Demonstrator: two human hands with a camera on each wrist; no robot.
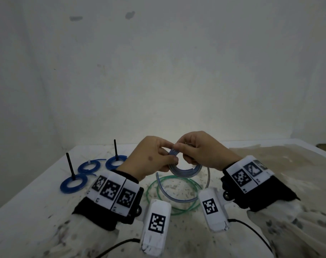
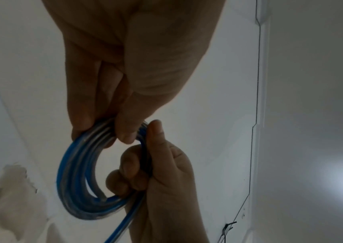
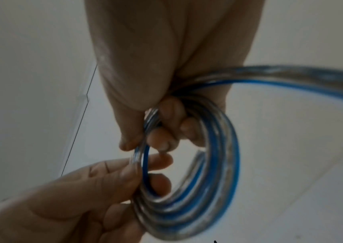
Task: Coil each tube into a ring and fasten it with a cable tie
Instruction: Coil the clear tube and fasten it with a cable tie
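A clear tube with a blue stripe is wound into a ring [image 1: 185,171] that I hold above the table between both hands. My left hand [image 1: 168,157] pinches the ring's upper left side, thumb against fingers. My right hand [image 1: 181,150] grips its top right, fingers curled through the ring. The left wrist view shows the ring [image 2: 73,172] under my left hand [image 2: 106,133], with the right hand [image 2: 145,157] opposite. In the right wrist view several turns of the ring [image 3: 212,172] hang from my right hand [image 3: 145,139]. The tube's loose tail [image 1: 177,199] trails onto the table.
A green tube [image 1: 151,185] lies in a wide loop on the white table [image 1: 37,192], under my hands. At the left lie three blue tied rings [image 1: 73,183], [image 1: 89,167], [image 1: 116,162]; black cable tie tails [image 1: 70,164], [image 1: 115,147] stick up from two. A stained patch covers the table's right side.
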